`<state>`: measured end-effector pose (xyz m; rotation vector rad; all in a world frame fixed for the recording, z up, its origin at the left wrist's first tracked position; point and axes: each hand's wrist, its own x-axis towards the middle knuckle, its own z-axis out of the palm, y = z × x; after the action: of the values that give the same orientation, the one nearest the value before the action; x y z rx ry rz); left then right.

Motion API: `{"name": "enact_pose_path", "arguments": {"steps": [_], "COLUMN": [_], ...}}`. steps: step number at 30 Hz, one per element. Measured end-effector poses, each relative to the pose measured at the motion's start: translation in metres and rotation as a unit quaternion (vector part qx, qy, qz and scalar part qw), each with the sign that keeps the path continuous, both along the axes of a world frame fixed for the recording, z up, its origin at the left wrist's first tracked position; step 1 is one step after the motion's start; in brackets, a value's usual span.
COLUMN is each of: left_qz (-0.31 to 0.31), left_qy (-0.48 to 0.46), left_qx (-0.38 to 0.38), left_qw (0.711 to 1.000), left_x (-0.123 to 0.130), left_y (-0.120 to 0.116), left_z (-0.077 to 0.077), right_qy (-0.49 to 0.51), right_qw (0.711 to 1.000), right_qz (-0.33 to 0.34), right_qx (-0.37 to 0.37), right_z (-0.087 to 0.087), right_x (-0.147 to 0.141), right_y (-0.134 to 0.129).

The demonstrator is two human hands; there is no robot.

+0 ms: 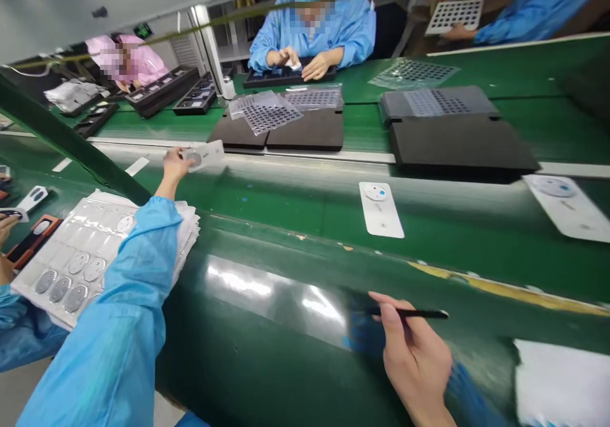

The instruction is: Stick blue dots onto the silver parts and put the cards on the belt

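Observation:
My left hand (175, 165) is stretched out over the conveyor belt, with thumb and fingers closed on the near end of a white rounded panel (210, 155) that bears a grey disc. My right hand (417, 351) is above the green bench at lower right. It pinches a slim black pen-like tool (426, 314), whose tip points right; whether it is a pen or tweezers I cannot tell. Two similar white panels with round discs lie on the belt, a nearer panel (382, 214) and a right-hand panel (569, 208).
Under my left arm lies a stack of clear trays (102, 230) with round discs. A green bar (71, 138) slants across the left. Black foam blocks (457, 144) stand across the belt. A white sheet (565, 382) is at lower right. Co-workers sit opposite and at left.

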<state>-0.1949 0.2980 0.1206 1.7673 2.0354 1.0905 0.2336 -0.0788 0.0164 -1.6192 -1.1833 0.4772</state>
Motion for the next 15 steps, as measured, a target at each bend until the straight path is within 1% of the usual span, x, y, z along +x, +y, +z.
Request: {"name": "enact_pose_path", "arguments": {"steps": [2,4,5,7,8,9,10,11,12,13,14,15], "left_qz": [-0.012,-0.072,-0.117,-0.199,-0.234,-0.261,-0.291,-0.329,-0.373,-0.419,-0.463,-0.503], "left_qy": [-0.013,-0.065,-0.099,-0.167,-0.197,-0.229,-0.256,-0.274,-0.275,-0.250,-0.213,-0.174], "left_qx": [0.039,0.114,0.155,0.194,0.179,0.144,0.099,0.044,-0.014,-0.073,-0.112,-0.133], "left_qw": [0.999,0.989,0.976,0.946,0.935,0.927,0.917,0.903,0.886,0.870,0.853,0.836], "left_x": [0.024,0.054,0.071,0.106,0.123,0.139,0.153,0.166,0.175,0.182,0.186,0.188], "left_y": [-0.002,-0.016,-0.028,-0.063,-0.085,-0.108,-0.133,-0.157,-0.179,-0.200,-0.218,-0.234], "left_z": [0.007,0.018,0.026,0.041,0.047,0.050,0.050,0.046,0.038,0.027,0.014,-0.002], "right_qy": [0.091,0.146,0.158,0.162,0.160,0.158,0.155,0.152,0.146,0.140,0.132,0.125], "right_qw": [0.996,0.988,0.985,0.980,0.978,0.976,0.974,0.972,0.969,0.967,0.964,0.962], "right_qz": [0.013,0.047,0.069,0.101,0.113,0.123,0.133,0.144,0.158,0.174,0.188,0.199], "right_qx": [-0.017,-0.025,-0.032,-0.053,-0.067,-0.081,-0.095,-0.107,-0.117,-0.126,-0.133,-0.138], "right_z": [0.002,0.005,0.006,0.008,0.008,0.008,0.007,0.006,0.004,0.002,0.000,-0.001], "right_x": [0.001,0.002,0.003,0.004,0.005,0.007,0.008,0.009,0.011,0.011,0.012,0.012], "right_y": [0.001,0.003,0.003,0.003,0.002,0.000,-0.003,-0.005,-0.009,-0.012,-0.015,-0.017]}}
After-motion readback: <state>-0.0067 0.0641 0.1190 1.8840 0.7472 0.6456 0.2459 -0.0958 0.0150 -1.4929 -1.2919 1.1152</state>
